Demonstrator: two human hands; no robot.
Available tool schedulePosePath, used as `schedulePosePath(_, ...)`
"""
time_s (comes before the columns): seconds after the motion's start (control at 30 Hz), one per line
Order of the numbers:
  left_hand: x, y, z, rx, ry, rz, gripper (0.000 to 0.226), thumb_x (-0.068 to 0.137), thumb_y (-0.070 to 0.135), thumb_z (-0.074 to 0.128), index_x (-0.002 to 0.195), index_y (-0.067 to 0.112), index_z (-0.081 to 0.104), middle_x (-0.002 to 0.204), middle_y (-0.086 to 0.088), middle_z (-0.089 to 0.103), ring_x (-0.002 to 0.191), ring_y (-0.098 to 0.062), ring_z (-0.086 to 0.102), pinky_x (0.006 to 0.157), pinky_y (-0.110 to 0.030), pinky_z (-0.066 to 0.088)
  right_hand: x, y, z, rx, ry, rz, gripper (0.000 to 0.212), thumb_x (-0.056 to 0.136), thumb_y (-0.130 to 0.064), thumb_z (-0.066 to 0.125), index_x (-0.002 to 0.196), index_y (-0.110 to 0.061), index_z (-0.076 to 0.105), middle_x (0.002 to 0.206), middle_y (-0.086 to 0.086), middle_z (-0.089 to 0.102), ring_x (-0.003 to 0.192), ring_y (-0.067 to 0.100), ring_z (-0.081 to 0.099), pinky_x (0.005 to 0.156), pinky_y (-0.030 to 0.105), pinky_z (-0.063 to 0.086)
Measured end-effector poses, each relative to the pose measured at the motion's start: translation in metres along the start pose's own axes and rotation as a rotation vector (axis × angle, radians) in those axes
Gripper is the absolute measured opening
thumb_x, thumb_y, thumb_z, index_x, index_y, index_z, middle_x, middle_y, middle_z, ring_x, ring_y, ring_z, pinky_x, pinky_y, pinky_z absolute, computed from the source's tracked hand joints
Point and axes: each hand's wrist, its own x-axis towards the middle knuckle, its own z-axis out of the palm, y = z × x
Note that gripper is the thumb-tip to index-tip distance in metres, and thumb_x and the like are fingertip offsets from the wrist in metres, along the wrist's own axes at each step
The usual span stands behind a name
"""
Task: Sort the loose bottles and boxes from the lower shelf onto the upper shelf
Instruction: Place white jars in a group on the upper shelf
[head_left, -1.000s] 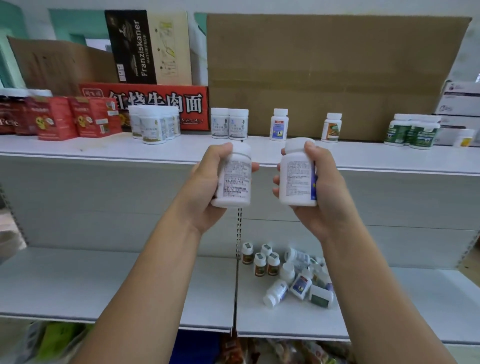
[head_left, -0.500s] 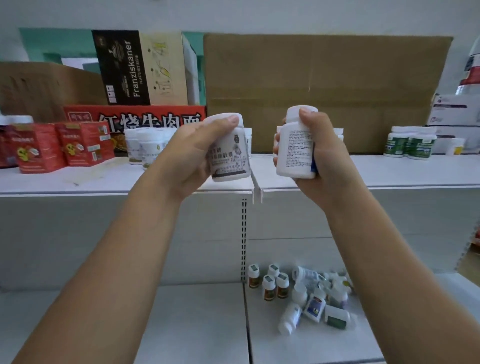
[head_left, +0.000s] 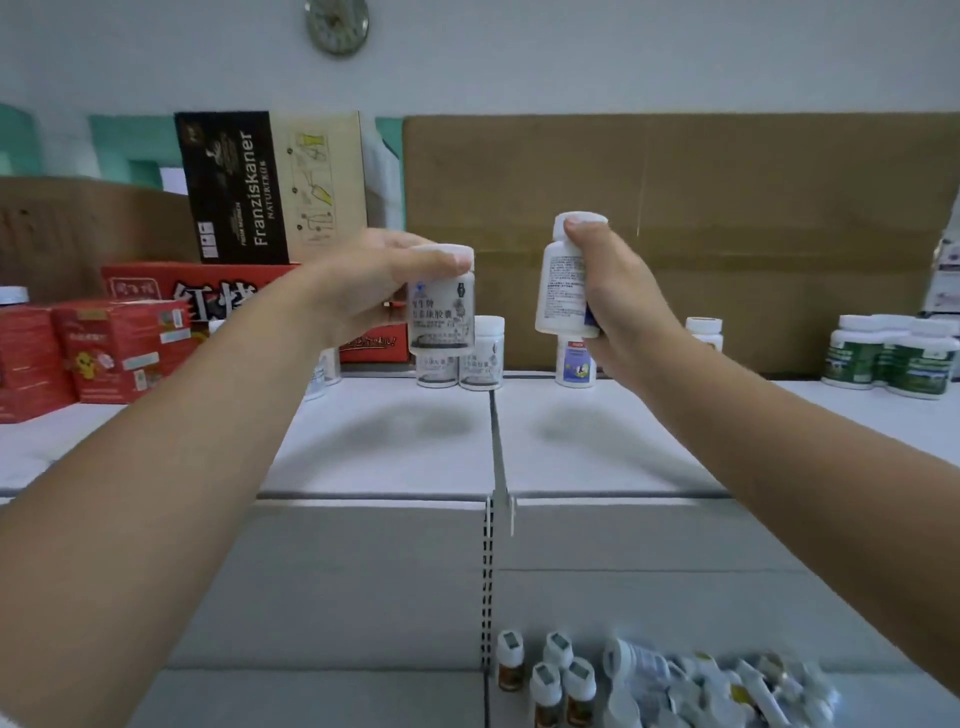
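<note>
Two hands reach out over the upper shelf (head_left: 395, 447), which runs across the middle of the frame.

The left hand (head_left: 363, 291) is left of the middle. Its grip is wrapped around a white bottle with a grey label (head_left: 442, 301), with the thumb lying across the cap. The bottle is upright and up in the air. Right behind it, two more grey-label bottles (head_left: 462, 358) stand side by side on the upper shelf.

The right hand (head_left: 618, 296) is right of the middle. Its grip is curled tight around a plain white bottle (head_left: 558, 280), with the thumb pressed on the cap. This bottle is upright too. Just under it in the frame stands a small bottle with a blue label (head_left: 574, 364). I cannot tell if the two touch.

At the bottom of the frame is the lower shelf (head_left: 311, 696). Four little brown bottles (head_left: 545, 680) stand there, and beside them, in the lower right, lies a messy pile of loose bottles (head_left: 701, 686). The pile is blurry.

On the upper shelf, red boxes (head_left: 104, 348) sit at the far left, and bottles with green labels (head_left: 893, 356) stand at the far right. A big sheet of brown cardboard (head_left: 727, 234) leans at the back. A black and tan box (head_left: 265, 182) stands in the upper left. A round clock (head_left: 336, 23) hangs on the wall at the top.
</note>
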Motion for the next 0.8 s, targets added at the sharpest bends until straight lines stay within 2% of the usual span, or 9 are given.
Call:
schedulePosePath(0.1, 0.024, -0.018, 0.002, 0.139, 0.015, -0.059, 0.044, 0.07, 0.027, 0.086, 0.108, 0.012, 0.071, 0.108, -0.01, 0.073, 0.11, -0.026, 0.066, 0.096, -0.041, 0.051, 0.014, 0.021, -0.005, -0.086, -0.014, 0.0, 0.016, 0.097, -0.04, 0.051, 0.099, -0.024, 0.056, 0.077, -0.005, 0.055, 0.068, 0.012, 0.053, 0.068, 0.034, 0.045)
schedulePosePath(0.2, 0.043, -0.03, 0.004, 0.201, 0.007, -0.115, 0.044, 0.066, 0.028, 0.09, 0.102, 0.012, 0.071, 0.104, -0.009, 0.074, 0.107, -0.025, 0.067, 0.098, -0.046, 0.053, 0.025, 0.038, -0.009, -0.106, -0.038, 0.023, 0.016, 0.097, -0.04, 0.05, 0.102, -0.025, 0.055, 0.079, -0.005, 0.055, 0.067, 0.011, 0.053, 0.065, 0.033, 0.046)
schedulePosePath(0.4, 0.071, -0.038, 0.008, 0.314, -0.036, -0.148, 0.048, 0.068, 0.028, 0.089, 0.106, 0.014, 0.063, 0.104, -0.003, 0.072, 0.101, -0.019, 0.07, 0.085, -0.039, 0.06, 0.041, 0.064, -0.021, -0.128, -0.088, 0.053, 0.018, 0.099, -0.038, 0.049, 0.107, -0.022, 0.052, 0.082, -0.004, 0.055, 0.067, 0.011, 0.053, 0.063, 0.032, 0.044)
schedulePosePath(0.53, 0.074, -0.045, 0.019, 0.387, -0.012, -0.13, 0.048, 0.064, 0.035, 0.09, 0.103, 0.019, 0.067, 0.1, 0.0, 0.073, 0.094, -0.015, 0.071, 0.078, -0.033, 0.061, 0.045, 0.075, -0.034, -0.176, -0.146, 0.058, 0.013, 0.099, -0.039, 0.048, 0.104, -0.027, 0.052, 0.084, -0.004, 0.053, 0.063, 0.008, 0.051, 0.051, 0.022, 0.043)
schedulePosePath(0.63, 0.073, -0.048, 0.029, 0.475, 0.022, -0.129, 0.048, 0.065, 0.04, 0.089, 0.104, 0.024, 0.067, 0.096, 0.002, 0.071, 0.081, -0.013, 0.068, 0.061, -0.024, 0.054, 0.049, 0.082, -0.039, -0.2, -0.149, 0.069, 0.017, 0.099, -0.041, 0.05, 0.105, -0.026, 0.052, 0.088, -0.002, 0.054, 0.072, 0.015, 0.052, 0.055, 0.027, 0.043)
schedulePosePath(0.7, 0.072, -0.048, 0.033, 0.547, 0.039, -0.113, 0.052, 0.064, 0.045, 0.088, 0.108, 0.028, 0.065, 0.096, 0.004, 0.068, 0.078, -0.012, 0.065, 0.059, -0.023, 0.046, 0.049, 0.085, -0.04, -0.216, -0.148, 0.068, 0.02, 0.098, -0.041, 0.051, 0.107, -0.024, 0.052, 0.09, -0.001, 0.056, 0.073, 0.015, 0.053, 0.052, 0.025, 0.044)
schedulePosePath(0.8, 0.067, -0.049, 0.036, 0.599, 0.123, -0.089, 0.061, 0.064, 0.049, 0.087, 0.113, 0.028, 0.059, 0.098, 0.01, 0.061, 0.084, -0.006, 0.06, 0.061, -0.024, 0.044, 0.049, 0.084, -0.043, -0.193, -0.142, 0.063, 0.019, 0.098, -0.038, 0.053, 0.106, -0.022, 0.054, 0.086, -0.002, 0.058, 0.065, 0.008, 0.057, 0.046, 0.021, 0.045)
